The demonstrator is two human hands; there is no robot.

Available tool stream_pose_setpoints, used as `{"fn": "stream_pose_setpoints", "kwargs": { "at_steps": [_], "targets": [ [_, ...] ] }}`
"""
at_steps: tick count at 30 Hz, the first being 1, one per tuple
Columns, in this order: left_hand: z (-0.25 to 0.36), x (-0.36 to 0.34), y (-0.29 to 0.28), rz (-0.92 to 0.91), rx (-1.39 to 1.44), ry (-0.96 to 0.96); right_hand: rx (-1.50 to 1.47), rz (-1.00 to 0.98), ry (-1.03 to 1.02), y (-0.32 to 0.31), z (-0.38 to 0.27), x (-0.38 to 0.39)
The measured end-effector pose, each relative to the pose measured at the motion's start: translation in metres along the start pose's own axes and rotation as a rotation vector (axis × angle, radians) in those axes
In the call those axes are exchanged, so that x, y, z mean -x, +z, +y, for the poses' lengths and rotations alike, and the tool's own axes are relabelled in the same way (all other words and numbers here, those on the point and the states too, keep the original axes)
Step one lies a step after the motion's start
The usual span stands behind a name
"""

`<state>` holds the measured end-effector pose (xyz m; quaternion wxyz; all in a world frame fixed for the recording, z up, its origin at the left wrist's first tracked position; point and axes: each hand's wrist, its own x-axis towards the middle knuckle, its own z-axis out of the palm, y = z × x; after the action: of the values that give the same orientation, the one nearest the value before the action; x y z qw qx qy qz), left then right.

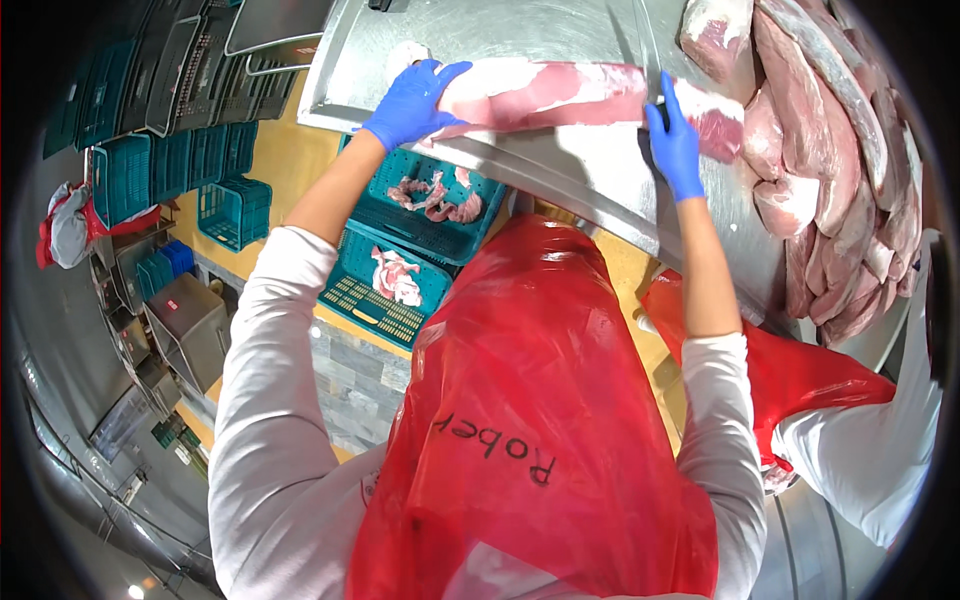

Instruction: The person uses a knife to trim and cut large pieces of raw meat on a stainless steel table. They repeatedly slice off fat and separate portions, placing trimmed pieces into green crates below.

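Steel table [560, 170] carries a long strip of raw meat [560, 95]. Left hand [412, 100], fingers together, presses flat on its end. Right hand [672, 145], fingers clamped on a knife [650, 55], seems mid-trim; a steady stroke likely follows.

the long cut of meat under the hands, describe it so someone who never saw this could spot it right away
On the steel table, look between the two blue-gloved hands: the long cut of meat lies flat and alone, left hand on one end, right hand with a knife at the other. The other cuts sit heaped in a pile to its right.
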<state>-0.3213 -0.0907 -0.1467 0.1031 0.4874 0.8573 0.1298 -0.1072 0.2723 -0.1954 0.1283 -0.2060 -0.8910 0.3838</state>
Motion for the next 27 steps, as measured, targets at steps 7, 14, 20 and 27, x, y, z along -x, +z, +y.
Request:
{"fn": "stream_pose_setpoints", "kwargs": {
  "at_steps": [7, 14, 20, 27],
  "targets": [
    [-0.020, 0.000, -0.006, 0.004, 0.183, -0.228, 0.015, 0.183, -0.111, 0.011, -0.004, -0.025],
    [-0.002, 0.030, -0.059, 0.210, 0.628, -0.288, -0.339, -0.404, 0.201, 0.039, -0.130, 0.139],
    [0.121, -0.022, -0.029, 0.528, 0.315, 0.069, -0.347, -0.543, 0.384, 0.056, -0.139, 0.147],
    [0.208, -0.049, -0.014, 0.775, 0.704, -0.234, -0.614, -0.298, -0.070, 0.154, -0.047, 0.100]
  ]
}}
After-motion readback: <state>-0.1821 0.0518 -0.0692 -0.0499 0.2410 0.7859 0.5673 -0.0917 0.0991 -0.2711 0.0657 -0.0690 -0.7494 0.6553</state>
